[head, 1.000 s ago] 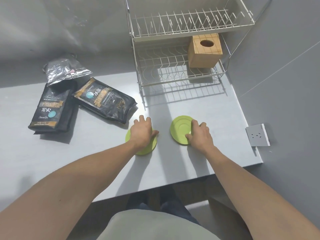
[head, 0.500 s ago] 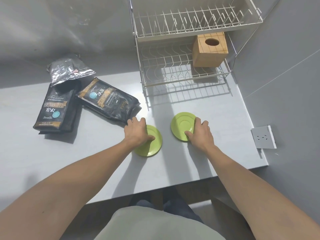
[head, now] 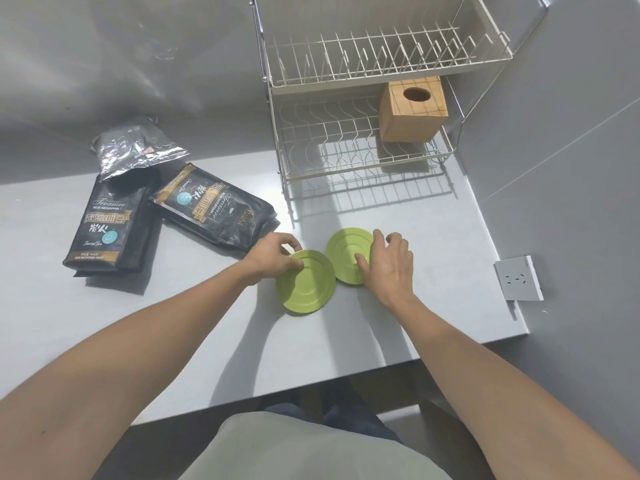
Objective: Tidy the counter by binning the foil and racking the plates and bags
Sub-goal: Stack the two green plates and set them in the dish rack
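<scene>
The left hand (head: 273,256) pinched the far-left rim of the nearer green plate (head: 306,282), and the right hand (head: 389,263) gripped the right edge of the farther green plate (head: 346,252), both plates near the front of the grey surface (head: 433,258), their rims meeting. Two black coffee bags (head: 214,206) and a crumpled foil pouch (head: 133,147) lay to the left, well apart from the empty wire rack (head: 346,150) behind

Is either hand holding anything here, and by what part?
Left hand pinches the near green plate by its left rim; right hand grips the far green plate at its right edge.
</scene>
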